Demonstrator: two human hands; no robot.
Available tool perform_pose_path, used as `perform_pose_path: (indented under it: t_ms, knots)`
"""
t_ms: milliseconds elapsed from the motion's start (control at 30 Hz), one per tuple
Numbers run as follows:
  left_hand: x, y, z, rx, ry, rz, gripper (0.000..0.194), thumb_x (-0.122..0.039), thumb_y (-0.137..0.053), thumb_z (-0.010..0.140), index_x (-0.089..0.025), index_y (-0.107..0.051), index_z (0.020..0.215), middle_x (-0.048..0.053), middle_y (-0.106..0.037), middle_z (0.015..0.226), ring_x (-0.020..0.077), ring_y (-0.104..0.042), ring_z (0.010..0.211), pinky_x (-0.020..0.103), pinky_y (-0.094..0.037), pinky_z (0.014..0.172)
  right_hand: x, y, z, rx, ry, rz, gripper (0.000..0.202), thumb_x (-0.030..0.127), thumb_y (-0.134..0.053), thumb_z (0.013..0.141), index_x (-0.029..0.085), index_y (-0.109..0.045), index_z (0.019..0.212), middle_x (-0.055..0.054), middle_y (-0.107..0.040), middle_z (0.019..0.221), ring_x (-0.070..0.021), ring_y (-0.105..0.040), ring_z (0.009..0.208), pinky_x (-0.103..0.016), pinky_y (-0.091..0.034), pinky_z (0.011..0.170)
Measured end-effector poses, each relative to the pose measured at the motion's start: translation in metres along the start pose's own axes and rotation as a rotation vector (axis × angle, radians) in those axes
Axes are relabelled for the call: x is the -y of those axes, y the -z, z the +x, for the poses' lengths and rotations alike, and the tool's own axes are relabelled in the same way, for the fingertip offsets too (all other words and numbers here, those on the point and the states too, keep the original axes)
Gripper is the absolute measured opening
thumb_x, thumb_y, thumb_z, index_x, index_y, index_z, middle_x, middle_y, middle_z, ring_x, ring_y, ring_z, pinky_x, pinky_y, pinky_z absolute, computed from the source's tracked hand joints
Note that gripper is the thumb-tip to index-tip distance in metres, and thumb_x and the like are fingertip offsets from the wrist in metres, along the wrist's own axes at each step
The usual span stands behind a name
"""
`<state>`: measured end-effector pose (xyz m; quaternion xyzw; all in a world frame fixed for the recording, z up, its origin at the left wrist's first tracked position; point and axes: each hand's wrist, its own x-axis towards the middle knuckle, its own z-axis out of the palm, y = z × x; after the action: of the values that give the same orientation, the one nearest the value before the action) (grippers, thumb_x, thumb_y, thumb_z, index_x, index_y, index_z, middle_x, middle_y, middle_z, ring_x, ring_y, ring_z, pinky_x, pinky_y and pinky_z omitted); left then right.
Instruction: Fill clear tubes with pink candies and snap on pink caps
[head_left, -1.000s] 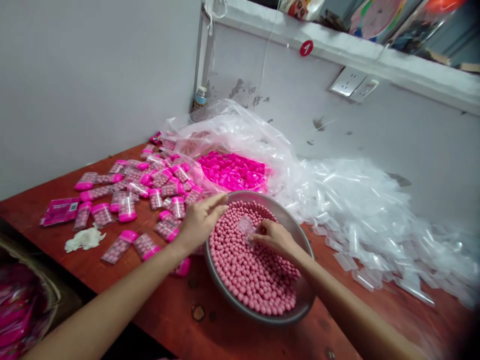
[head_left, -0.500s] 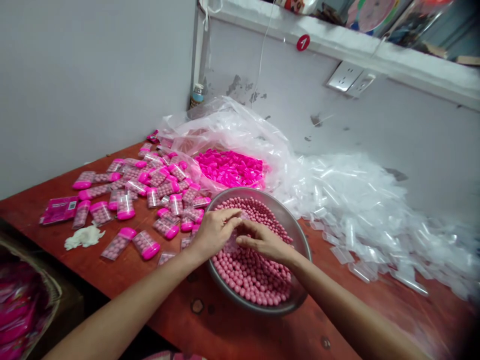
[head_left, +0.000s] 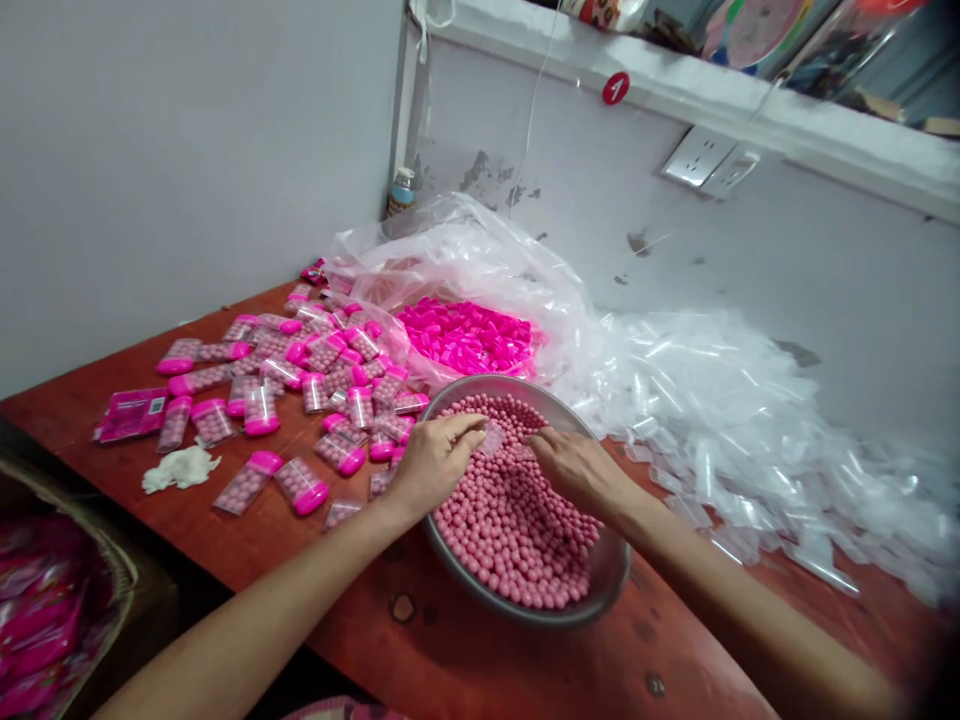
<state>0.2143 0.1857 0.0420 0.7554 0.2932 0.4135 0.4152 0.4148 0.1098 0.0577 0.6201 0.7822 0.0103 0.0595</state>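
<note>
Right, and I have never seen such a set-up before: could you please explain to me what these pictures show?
There is no machine here: a person works with two bare hands. Every picture comes from one camera on the person's head, looking forward and down.

On the red table stands a metal bowl of pink balls. Behind it, pink pieces lie in a clear bag. Filled containers are on the left, a clear plastic heap on the right.

The left hand seems to hold a small clear container; the right hand is at the balls, its grip unclear.
</note>
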Motion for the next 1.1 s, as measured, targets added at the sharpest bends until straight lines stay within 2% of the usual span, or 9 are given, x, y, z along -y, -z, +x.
perform_pose_path:
  t_ms: [100,233,367,467,600,733,900,1000,1100]
  knots:
    - [0.000,-0.001,0.000,-0.009,0.007,0.002,0.022,-0.016,-0.051,0.080,-0.016,-0.066,0.096,0.003,-0.069,0.095,0.0148,-0.063,0.088,0.024,-0.047,0.080,-0.002,-0.014,0.005,0.122,0.200,-0.192,0.019,0.006,-0.038,0.083,0.012,-0.056,0.081,-0.011,-0.058,0.079,-0.0208,-0.054,0.073,-0.032,-0.040,0.066]
    - [0.003,-0.002,-0.002,-0.031,-0.002,0.008,0.023,-0.016,-0.050,0.081,-0.016,-0.065,0.098,0.004,-0.069,0.097,0.0147,-0.062,0.089,0.024,-0.046,0.081,0.026,-0.032,0.023,0.120,0.361,0.027,0.018,0.008,-0.038,0.083,0.012,-0.055,0.084,-0.009,-0.057,0.083,-0.0173,-0.052,0.074,-0.028,-0.039,0.066]
    - [0.005,-0.002,-0.001,-0.059,0.020,-0.007,0.026,-0.018,-0.047,0.083,-0.014,-0.063,0.103,0.005,-0.067,0.102,0.0144,-0.061,0.093,0.023,-0.045,0.084,0.040,-0.027,0.029,0.034,0.165,0.593,0.017,0.005,-0.046,0.075,0.014,-0.054,0.086,-0.003,-0.057,0.080,-0.0140,-0.051,0.072,-0.025,-0.040,0.066]
    - [0.002,0.000,0.000,-0.049,0.044,-0.009,0.027,-0.022,-0.046,0.084,-0.014,-0.063,0.103,0.006,-0.066,0.103,0.0152,-0.060,0.095,0.024,-0.044,0.085,0.036,-0.014,0.022,-0.038,-0.036,1.149,0.007,0.015,-0.053,0.077,0.016,-0.053,0.084,0.000,-0.054,0.076,-0.0129,-0.052,0.071,-0.026,-0.043,0.066]
    - [-0.005,0.002,0.004,0.192,0.085,-0.010,0.026,-0.030,-0.057,0.076,-0.019,-0.065,0.099,0.003,-0.068,0.095,0.0183,-0.062,0.086,0.027,-0.047,0.078,0.032,0.000,0.012,-0.147,-0.174,1.557,0.017,0.022,-0.062,0.074,0.018,-0.052,0.088,0.000,-0.056,0.081,-0.0134,-0.055,0.076,-0.028,-0.046,0.070]
    - [-0.005,0.003,0.009,0.343,0.068,-0.117,0.025,-0.022,-0.057,0.075,-0.019,-0.065,0.098,0.002,-0.068,0.095,0.0178,-0.061,0.088,0.026,-0.045,0.081,0.032,0.009,0.007,-0.234,-0.191,1.567,0.019,0.022,-0.064,0.073,0.019,-0.053,0.089,0.000,-0.056,0.081,-0.0131,-0.056,0.078,-0.027,-0.047,0.071]
    - [0.001,0.004,0.012,0.398,0.118,-0.190,0.029,-0.023,-0.055,0.076,-0.015,-0.063,0.103,0.004,-0.067,0.092,0.0175,-0.060,0.083,0.025,-0.045,0.075,0.022,0.017,0.003,-0.274,-0.083,1.305,0.033,0.026,-0.059,0.078,0.022,-0.049,0.109,-0.003,-0.058,0.090,-0.0136,-0.056,0.077,-0.028,-0.048,0.067]
    - [0.000,0.005,0.013,0.408,0.097,-0.182,0.026,-0.023,-0.056,0.076,-0.015,-0.065,0.098,0.003,-0.067,0.087,0.0171,-0.059,0.081,0.025,-0.044,0.074,0.016,0.021,0.003,-0.253,-0.028,1.103,0.027,0.029,-0.057,0.080,0.021,-0.055,0.106,-0.005,-0.060,0.092,-0.0149,-0.056,0.078,-0.028,-0.048,0.069]
    - [-0.001,0.005,0.012,0.405,0.080,-0.192,0.022,-0.024,-0.055,0.076,-0.015,-0.067,0.093,0.002,-0.067,0.083,0.0166,-0.059,0.079,0.024,-0.044,0.074,0.017,0.020,0.004,-0.246,-0.036,1.086,0.025,0.029,-0.058,0.079,0.021,-0.057,0.103,-0.004,-0.061,0.092,-0.0147,-0.056,0.077,-0.028,-0.047,0.069]
